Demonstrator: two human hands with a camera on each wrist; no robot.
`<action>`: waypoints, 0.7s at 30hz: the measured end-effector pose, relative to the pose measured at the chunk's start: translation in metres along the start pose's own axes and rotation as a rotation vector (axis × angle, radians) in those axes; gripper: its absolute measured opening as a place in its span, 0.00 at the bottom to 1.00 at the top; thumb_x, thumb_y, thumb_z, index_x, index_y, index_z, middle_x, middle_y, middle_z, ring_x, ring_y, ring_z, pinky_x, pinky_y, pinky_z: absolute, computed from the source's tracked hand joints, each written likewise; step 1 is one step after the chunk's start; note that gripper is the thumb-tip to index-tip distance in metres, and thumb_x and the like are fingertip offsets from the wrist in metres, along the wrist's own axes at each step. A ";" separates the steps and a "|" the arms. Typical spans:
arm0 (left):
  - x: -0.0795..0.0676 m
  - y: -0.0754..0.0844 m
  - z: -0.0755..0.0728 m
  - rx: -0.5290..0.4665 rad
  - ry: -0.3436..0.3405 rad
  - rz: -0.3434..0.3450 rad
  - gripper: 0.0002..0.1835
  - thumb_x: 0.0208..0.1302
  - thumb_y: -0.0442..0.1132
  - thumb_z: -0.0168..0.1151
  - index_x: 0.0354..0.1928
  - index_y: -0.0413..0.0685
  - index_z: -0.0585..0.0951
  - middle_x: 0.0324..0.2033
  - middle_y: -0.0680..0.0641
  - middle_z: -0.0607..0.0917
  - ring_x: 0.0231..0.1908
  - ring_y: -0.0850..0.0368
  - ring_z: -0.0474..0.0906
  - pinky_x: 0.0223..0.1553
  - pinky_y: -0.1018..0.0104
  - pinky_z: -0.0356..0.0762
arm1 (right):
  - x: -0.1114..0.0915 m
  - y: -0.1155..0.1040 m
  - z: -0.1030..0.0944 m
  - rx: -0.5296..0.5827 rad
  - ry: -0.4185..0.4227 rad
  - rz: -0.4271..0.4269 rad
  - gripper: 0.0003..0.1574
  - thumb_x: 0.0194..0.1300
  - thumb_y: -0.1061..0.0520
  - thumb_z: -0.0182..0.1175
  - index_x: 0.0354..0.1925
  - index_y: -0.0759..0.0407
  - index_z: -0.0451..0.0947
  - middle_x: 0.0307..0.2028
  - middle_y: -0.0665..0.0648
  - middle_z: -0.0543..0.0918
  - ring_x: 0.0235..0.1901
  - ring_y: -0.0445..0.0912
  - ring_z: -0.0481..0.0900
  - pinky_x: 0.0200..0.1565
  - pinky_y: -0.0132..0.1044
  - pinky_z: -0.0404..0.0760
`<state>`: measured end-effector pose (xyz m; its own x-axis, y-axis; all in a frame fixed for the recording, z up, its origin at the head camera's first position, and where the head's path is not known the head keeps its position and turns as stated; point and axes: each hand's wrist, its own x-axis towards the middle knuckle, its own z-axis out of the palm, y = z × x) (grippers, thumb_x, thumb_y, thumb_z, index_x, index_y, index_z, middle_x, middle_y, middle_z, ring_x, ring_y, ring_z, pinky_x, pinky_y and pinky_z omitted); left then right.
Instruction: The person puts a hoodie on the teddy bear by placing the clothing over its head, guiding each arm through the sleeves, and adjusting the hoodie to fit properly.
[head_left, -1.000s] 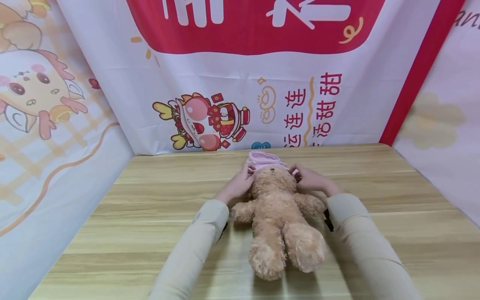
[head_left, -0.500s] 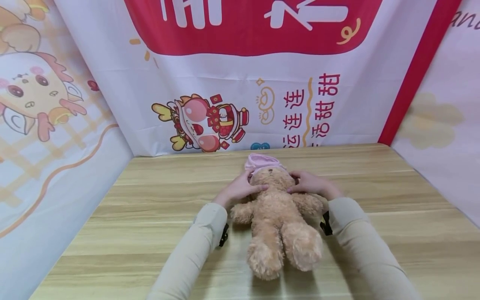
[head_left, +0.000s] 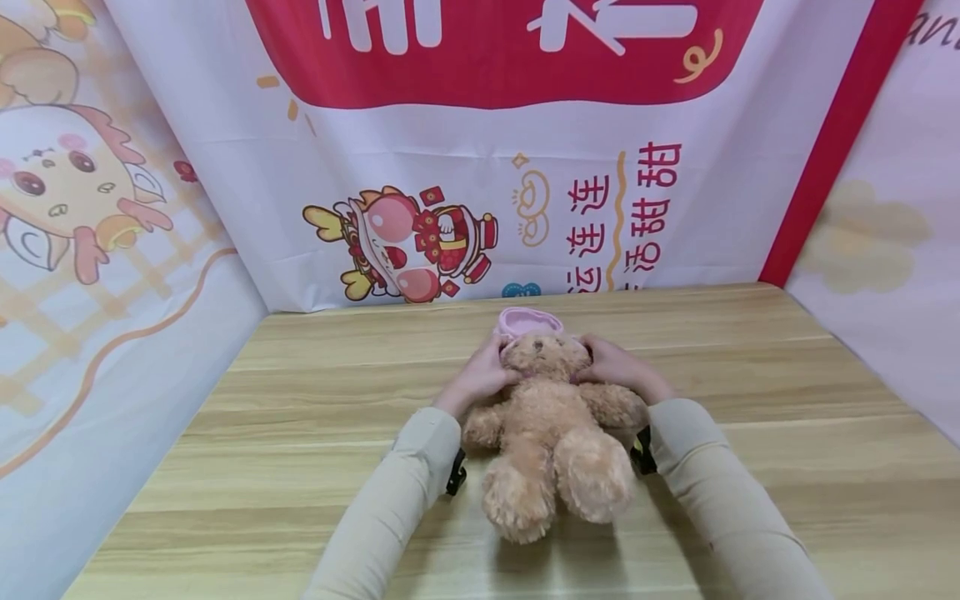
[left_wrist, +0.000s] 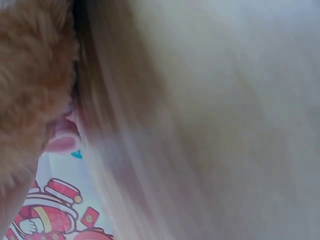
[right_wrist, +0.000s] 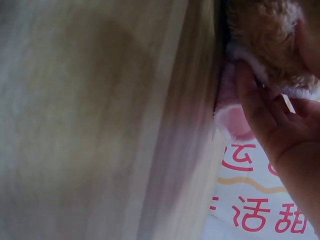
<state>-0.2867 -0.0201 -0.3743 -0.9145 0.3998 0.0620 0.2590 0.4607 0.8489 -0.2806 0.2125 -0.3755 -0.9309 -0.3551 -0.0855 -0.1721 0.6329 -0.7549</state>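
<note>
Left hand, right hand: gripping teddy bear, one each side of head. Placement: face-up over wood-grain tabletop, feet toward person; pink hat at crown. Probably light, soft, non-slip, hardly fragile; best held by head sides or torso.

A wood-grain table fills six o'clock. Twelve holds a white banner with a red panel and red edge strip at two. Pale printed sheets stand at nine and three. Soft light.
</note>
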 end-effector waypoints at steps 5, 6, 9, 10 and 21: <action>0.001 0.003 0.001 0.131 0.064 0.051 0.22 0.49 0.25 0.62 0.50 0.38 0.73 0.49 0.38 0.76 0.48 0.49 0.72 0.53 0.56 0.72 | 0.002 -0.001 0.002 -0.059 0.066 -0.038 0.36 0.55 0.62 0.65 0.60 0.70 0.66 0.54 0.72 0.76 0.55 0.63 0.74 0.57 0.55 0.73; 0.001 0.003 0.001 0.164 0.082 0.068 0.21 0.48 0.24 0.62 0.48 0.37 0.74 0.47 0.38 0.77 0.46 0.49 0.72 0.50 0.56 0.72 | 0.002 -0.001 0.003 -0.076 0.084 -0.053 0.36 0.54 0.63 0.65 0.59 0.70 0.67 0.54 0.72 0.77 0.55 0.64 0.74 0.57 0.56 0.73; 0.001 0.003 0.001 0.247 0.134 0.119 0.17 0.46 0.24 0.62 0.41 0.38 0.75 0.42 0.38 0.78 0.42 0.48 0.72 0.44 0.56 0.72 | 0.003 -0.003 0.003 -0.142 0.159 -0.087 0.25 0.49 0.64 0.67 0.47 0.68 0.73 0.45 0.70 0.81 0.47 0.60 0.78 0.51 0.53 0.77; 0.000 0.004 0.000 0.264 0.150 0.130 0.16 0.46 0.24 0.62 0.39 0.38 0.75 0.41 0.38 0.79 0.41 0.48 0.72 0.43 0.56 0.72 | 0.003 -0.004 0.002 -0.151 0.174 -0.093 0.22 0.48 0.64 0.68 0.43 0.66 0.74 0.41 0.68 0.81 0.43 0.58 0.78 0.47 0.50 0.78; 0.002 0.011 -0.004 0.133 0.086 -0.042 0.18 0.51 0.38 0.70 0.38 0.43 0.71 0.33 0.48 0.71 0.37 0.54 0.68 0.38 0.65 0.66 | -0.009 -0.018 -0.012 0.146 -0.087 0.096 0.34 0.65 0.44 0.57 0.55 0.65 0.58 0.49 0.66 0.69 0.39 0.47 0.71 0.37 0.34 0.74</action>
<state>-0.2868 -0.0178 -0.3628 -0.9471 0.3116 0.0774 0.2538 0.5788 0.7750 -0.2730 0.2123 -0.3537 -0.9082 -0.3600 -0.2133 -0.0290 0.5626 -0.8262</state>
